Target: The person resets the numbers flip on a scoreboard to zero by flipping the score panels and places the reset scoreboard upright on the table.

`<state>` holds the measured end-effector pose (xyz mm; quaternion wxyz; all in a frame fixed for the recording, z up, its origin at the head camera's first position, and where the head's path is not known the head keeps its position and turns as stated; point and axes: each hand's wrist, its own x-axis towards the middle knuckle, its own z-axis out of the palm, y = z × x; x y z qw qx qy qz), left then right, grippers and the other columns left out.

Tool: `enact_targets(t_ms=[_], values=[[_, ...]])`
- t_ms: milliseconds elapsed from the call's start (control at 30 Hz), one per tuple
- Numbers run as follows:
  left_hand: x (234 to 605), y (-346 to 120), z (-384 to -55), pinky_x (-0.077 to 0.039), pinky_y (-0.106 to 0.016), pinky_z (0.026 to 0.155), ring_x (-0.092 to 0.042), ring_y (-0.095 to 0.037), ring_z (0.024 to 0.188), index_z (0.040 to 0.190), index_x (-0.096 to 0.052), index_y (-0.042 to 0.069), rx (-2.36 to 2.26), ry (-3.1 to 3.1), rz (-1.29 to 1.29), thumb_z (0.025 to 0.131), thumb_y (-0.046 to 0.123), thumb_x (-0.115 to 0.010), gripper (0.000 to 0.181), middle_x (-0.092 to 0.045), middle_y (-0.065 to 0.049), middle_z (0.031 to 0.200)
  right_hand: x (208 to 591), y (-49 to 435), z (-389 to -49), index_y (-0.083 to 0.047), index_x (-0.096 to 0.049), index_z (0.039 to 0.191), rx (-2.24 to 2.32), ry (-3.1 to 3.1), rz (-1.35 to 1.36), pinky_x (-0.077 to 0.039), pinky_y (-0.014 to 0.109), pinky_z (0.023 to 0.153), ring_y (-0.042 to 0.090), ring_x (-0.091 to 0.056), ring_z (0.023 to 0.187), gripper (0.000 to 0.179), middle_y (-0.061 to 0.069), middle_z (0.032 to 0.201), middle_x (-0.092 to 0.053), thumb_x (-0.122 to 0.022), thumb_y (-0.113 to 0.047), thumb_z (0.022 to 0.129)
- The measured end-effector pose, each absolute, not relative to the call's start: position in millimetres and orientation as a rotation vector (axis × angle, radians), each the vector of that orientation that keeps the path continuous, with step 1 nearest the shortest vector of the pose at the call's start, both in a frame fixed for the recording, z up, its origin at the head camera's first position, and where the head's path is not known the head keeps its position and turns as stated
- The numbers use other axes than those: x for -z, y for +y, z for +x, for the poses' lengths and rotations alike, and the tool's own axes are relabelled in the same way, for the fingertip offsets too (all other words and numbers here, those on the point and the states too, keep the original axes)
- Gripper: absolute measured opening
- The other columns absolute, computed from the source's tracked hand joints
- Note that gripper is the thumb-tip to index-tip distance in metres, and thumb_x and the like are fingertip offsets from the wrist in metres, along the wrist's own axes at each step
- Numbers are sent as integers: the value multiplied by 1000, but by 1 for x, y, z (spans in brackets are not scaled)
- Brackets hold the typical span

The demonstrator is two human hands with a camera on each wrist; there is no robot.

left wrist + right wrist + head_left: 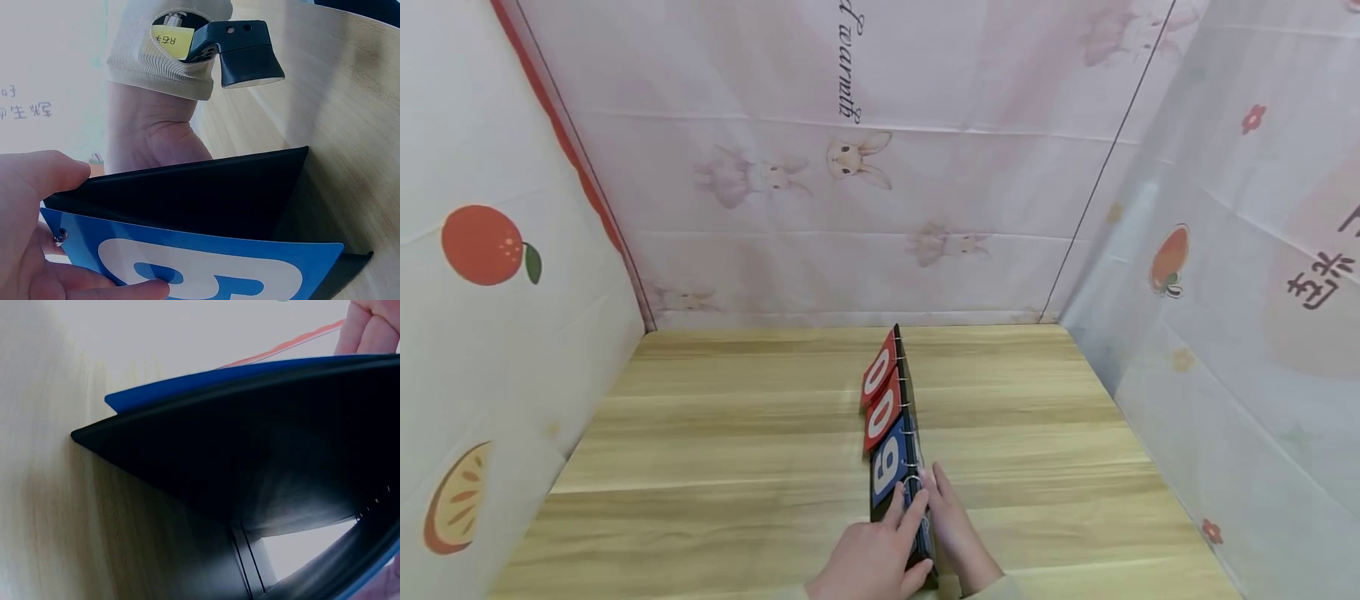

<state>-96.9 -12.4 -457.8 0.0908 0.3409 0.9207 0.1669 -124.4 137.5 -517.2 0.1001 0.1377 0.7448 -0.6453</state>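
Note:
A black flip scoreboard stands tent-like on the table, its ringed ridge running away from me. On its left face hang two red cards showing 0 and a blue card with a white looped numeral. My left hand holds the near end across the ridge; in the left wrist view its thumb lies along the black edge and a finger rests on the blue card. Straight fingers of my right hand lie against the right face near the rings. The right wrist view looks into the dark hollow, with that hand mostly hidden.
The wood-grain table spreads to both sides of the scoreboard. Printed cloth hangs as a back wall, a left wall and a right wall along the table's edges.

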Motion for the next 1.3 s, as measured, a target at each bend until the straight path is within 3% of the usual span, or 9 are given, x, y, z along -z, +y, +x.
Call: enact_targets(t_ms=[200,367,500,600,700,967,1133,1233,1300], values=[[458,-10,-98,-41,-24,44,-47,-6,44,144,-35,16,-489,2740,1016,87,51,-56,71,-47,-23,134,517,138,-123,6,-10,146,1919,2199,442,-21,66,97,51,-24,128,91,35,141,-28,-36,-62,91],[456,-9,-98,-40,-24,43,-47,-6,44,144,-34,16,-518,2727,1024,87,50,-56,70,-47,-24,134,520,138,-124,11,-10,144,1896,2171,537,-17,66,99,53,-15,130,94,36,144,-15,-33,-64,91],[455,-8,-98,-40,-26,44,-46,-7,43,144,-32,16,-534,2706,989,87,49,-56,70,-47,-23,134,525,139,-125,6,-17,145,2019,1978,389,-35,53,97,43,-40,120,88,31,137,-34,-27,-64,92],[455,-6,-99,-40,-26,44,-46,-7,44,144,-32,17,-541,2693,994,88,51,-55,70,-48,-22,134,528,142,-124,-1,-28,144,2107,1839,295,-48,38,82,25,-57,99,83,17,119,-52,-27,-65,91],[456,-7,-101,-41,-26,45,-46,-7,44,144,-32,18,-550,2676,1009,88,52,-54,69,-48,-22,133,528,145,-122,-1,-32,143,2114,1815,293,-48,32,79,17,-57,93,83,11,115,-54,-29,-66,91],[457,-18,-101,-37,-25,42,-41,-6,40,144,-32,16,-554,2682,1027,89,49,-54,68,-49,-22,132,529,137,-121,-1,-43,137,2056,1889,261,-47,32,82,16,-57,96,80,10,116,-56,-26,-65,92],[456,-13,-102,-37,-25,41,-42,-6,39,144,-32,17,-553,2718,1067,88,47,-57,69,-49,-22,133,522,137,-123,6,-20,145,1997,2065,396,-27,54,102,42,-34,126,90,31,140,-31,-29,-66,90],[456,-12,-101,-37,-25,41,-42,-7,40,145,-32,17,-563,2709,1053,88,48,-56,69,-48,-21,134,519,135,-124,8,-4,146,1952,2137,505,-6,64,102,51,-2,133,98,35,147,-4,-32,-67,89],[456,-11,-100,-38,-25,42,-43,-6,41,145,-32,18,-570,2686,1039,89,49,-54,68,-48,-21,133,518,136,-123,7,-3,146,1963,2127,491,-4,64,102,50,1,133,96,34,147,-1,-30,-66,91]])
